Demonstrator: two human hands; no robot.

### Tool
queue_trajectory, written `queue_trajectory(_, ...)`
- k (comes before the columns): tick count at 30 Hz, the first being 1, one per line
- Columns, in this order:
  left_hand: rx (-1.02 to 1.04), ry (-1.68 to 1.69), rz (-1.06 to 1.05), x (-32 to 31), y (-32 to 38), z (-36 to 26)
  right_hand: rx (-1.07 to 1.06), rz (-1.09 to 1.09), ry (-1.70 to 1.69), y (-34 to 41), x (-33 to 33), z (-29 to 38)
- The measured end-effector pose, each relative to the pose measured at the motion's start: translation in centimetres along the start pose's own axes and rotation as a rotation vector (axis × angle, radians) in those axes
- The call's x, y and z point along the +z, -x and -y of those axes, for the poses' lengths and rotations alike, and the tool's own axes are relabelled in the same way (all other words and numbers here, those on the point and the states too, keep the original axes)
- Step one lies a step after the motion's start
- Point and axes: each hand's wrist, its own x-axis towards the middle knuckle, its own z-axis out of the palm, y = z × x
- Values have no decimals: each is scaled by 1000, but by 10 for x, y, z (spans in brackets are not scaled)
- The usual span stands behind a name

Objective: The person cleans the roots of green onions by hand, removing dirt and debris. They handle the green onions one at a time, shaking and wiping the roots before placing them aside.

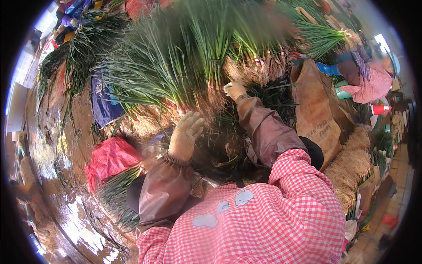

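A broad heap of scallions (155,72) lies before me, green tops pointing away and pale, stringy roots (145,122) towards me. My left hand (186,135), in a cream glove, is held flat with its fingers extended beside the root ends, gripping nothing. Further out, my right hand (235,90) has curled fingers against the root end of an upright scallion bunch (216,67); whether any stalks are inside them is hidden. Just beyond that hand are more scallions with reddish bulbs (260,61). Loose dark leaves (227,128) and root scraps cover the ground between my arms.
At right stand a brown printed sack (316,115) and a long row of rooted bundles (349,165). A red plastic bag (112,158) is at left, near wet floor (75,224). One co-worker (369,79) sits at right; another person (71,16) is at upper left.
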Motion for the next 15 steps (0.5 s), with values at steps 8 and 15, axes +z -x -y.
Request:
queue_trajectory(8, 13, -12, 4, 13, 13, 5, 65, -75, 197, 24, 28, 70)
queue_trajectory(15, 25, 15, 34, 5, 11, -5, 37, -21, 152, 22, 18, 67)
